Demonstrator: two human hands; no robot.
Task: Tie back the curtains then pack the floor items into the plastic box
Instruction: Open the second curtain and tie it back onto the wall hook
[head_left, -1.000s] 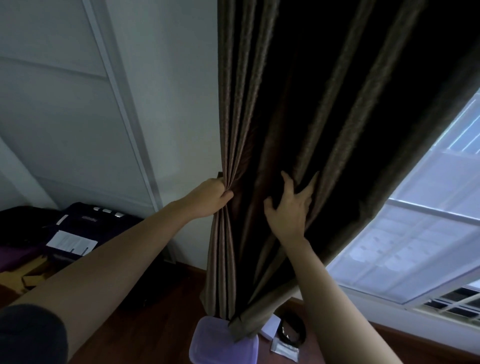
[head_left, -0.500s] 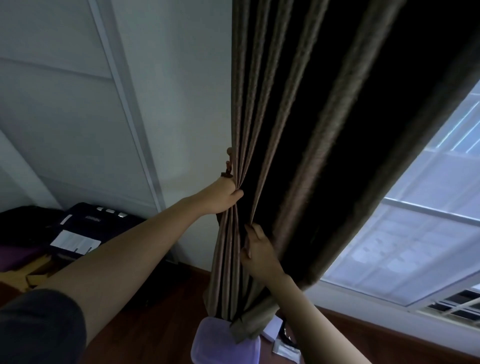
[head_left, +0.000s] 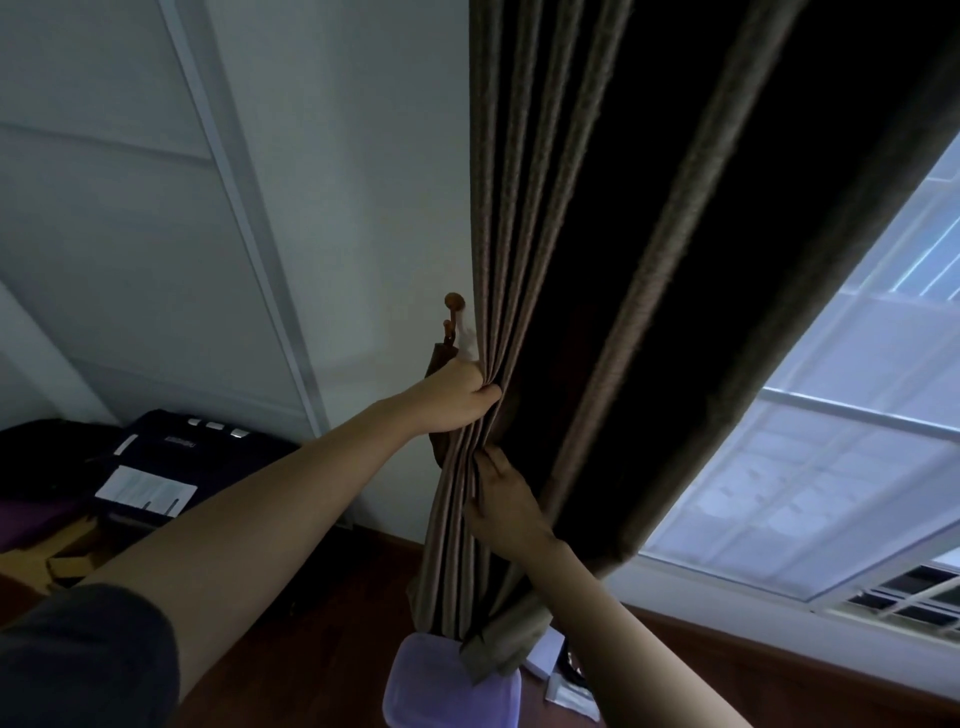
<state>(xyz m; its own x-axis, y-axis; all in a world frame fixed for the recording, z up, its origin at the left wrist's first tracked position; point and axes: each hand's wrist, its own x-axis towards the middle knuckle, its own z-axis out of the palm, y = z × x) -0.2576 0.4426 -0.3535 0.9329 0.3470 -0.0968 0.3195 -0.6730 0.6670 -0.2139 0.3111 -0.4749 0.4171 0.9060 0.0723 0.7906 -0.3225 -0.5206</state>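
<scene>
The left hand (head_left: 457, 397) squeezes the bunched brown curtain (head_left: 524, 208) beside a wall hook (head_left: 454, 301). The right hand (head_left: 504, 512) grips the same curtain just below.

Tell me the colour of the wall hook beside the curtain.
Reddish-brown; the wall hook shows best in the head view, above the left hand gripping the curtain.

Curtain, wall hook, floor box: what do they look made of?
Curtain: woven fabric, matte brown with darker stripes. It bunches into soft pleats where the left hand grips it.
Wall hook: reddish-brown with a slightly glossy round knob. It could be wood or coated metal, but it is too small to tell.
Floor box: translucent purple plastic, smooth, with rounded corners.
</scene>
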